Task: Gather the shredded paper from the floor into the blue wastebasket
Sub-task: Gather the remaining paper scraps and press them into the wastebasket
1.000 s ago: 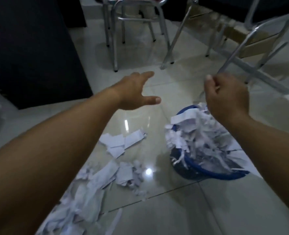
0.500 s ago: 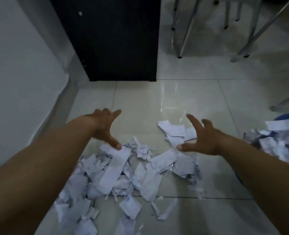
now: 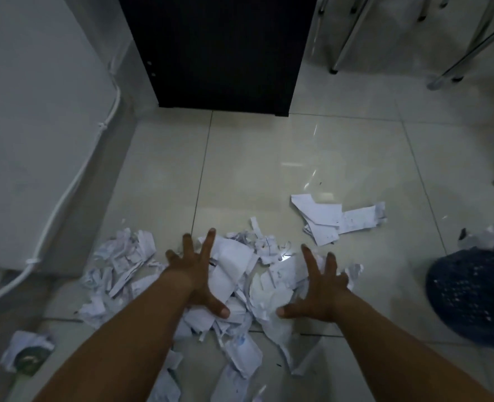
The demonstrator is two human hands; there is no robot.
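Now lower, left hand point(image 3: 195, 274), right hand point(image 3: 322, 288), splayed over shredded paper point(image 3: 231, 258)

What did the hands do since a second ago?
Both hands left the blue wastebasket and came down over the shredded paper on the floor. The right hand, curled before, has opened; the left hand spreads wide too. Nothing is gripped yet. The paper and wastebasket seem to have stayed put.
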